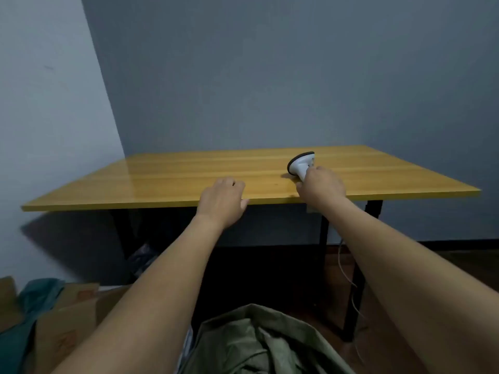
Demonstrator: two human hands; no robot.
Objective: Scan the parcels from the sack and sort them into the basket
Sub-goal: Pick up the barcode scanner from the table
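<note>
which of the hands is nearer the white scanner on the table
Right. The right hand grips the scanner by its handle; the left hand rests on the near edge of the table, off to the scanner's left and apart from it.

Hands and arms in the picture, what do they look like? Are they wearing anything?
They are a person's two bare hands, the left hand and the right hand. No gloves, rings, watch or bracelet show. The left arm and the right arm are bare too, with no sleeve anywhere in view.
</note>
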